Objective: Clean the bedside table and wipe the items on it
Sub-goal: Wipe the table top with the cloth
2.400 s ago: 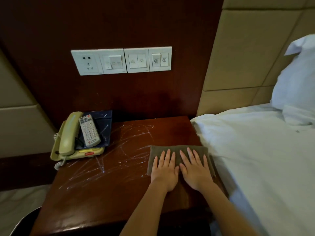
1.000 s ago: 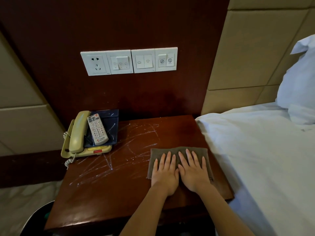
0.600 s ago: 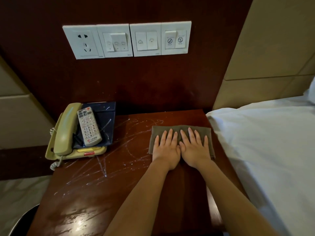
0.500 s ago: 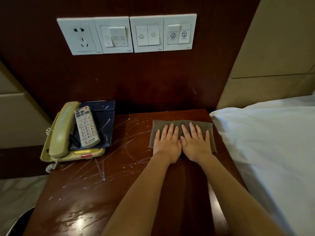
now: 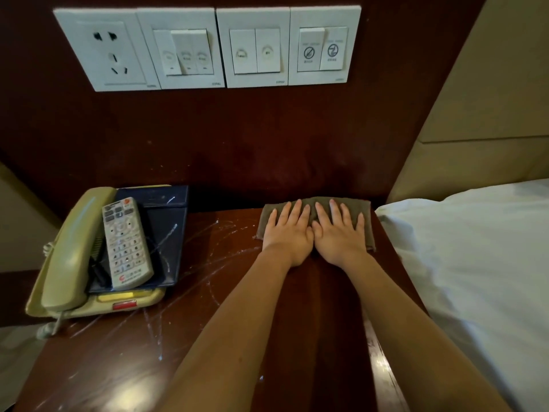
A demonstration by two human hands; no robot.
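Cloth [image 5: 367, 226]: grey-brown, folded flat, far right corner of bedside table [image 5: 124, 361].
Left hand [image 5: 289, 233]: fingers straight, slightly spread, pressing cloth.
Right hand [image 5: 338, 236]: likewise, thumbs touching.
Tabletop: white streaks left of cloth.

The left hand [image 5: 289, 233] and the right hand [image 5: 338, 234] lie flat side by side, thumbs meeting, with straight fingers pressing a grey-brown cloth [image 5: 367, 236] at the back edge of the dark wooden bedside table [image 5: 326, 307]. Left of the left hand, white streaks [image 5: 214, 263] cross the table top. Further left stands a beige telephone [image 5: 68, 254]. A grey remote control [image 5: 126, 245] lies on a dark blue tray [image 5: 169, 233] that rests on the telephone. Just right of the right hand is a white bed sheet [image 5: 475, 263]. Above the hands, white switches [image 5: 255, 49] sit on the wall.
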